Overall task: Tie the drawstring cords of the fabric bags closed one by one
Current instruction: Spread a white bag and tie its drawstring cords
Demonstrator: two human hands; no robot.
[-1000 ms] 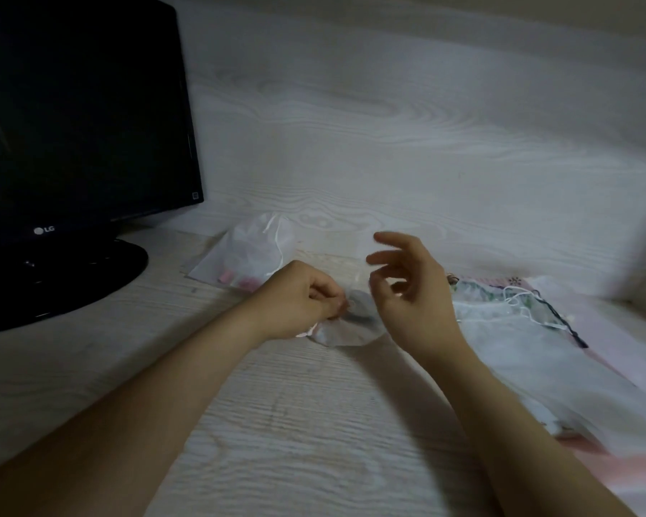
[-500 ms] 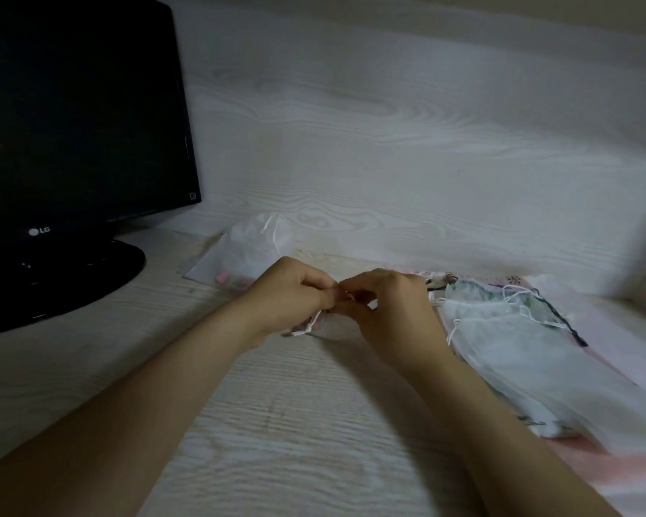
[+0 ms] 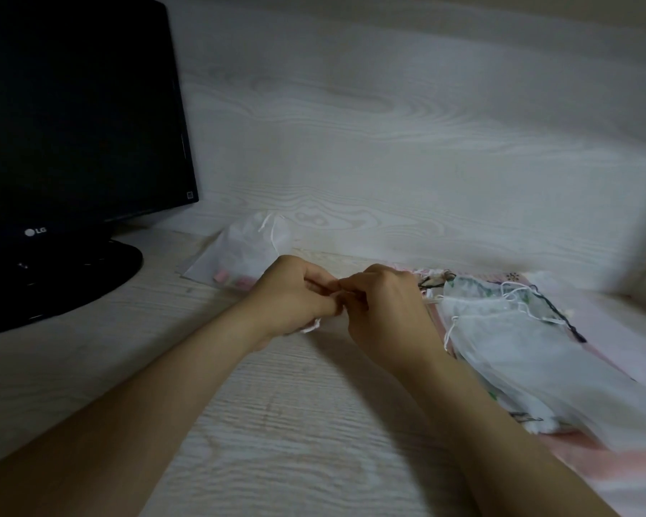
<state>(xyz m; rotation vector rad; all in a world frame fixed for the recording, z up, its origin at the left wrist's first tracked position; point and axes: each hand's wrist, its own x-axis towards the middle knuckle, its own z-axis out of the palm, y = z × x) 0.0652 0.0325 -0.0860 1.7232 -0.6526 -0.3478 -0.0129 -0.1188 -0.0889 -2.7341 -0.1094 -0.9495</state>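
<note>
Cord (image 3: 310, 327), thin, pinched by left hand (image 3: 295, 292), right hand (image 3: 385, 311)

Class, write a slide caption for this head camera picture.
Tying: left hand and right hand pinch a white cord above the desk; one sheer bag behind, more bags piled right, monitor left.
</note>
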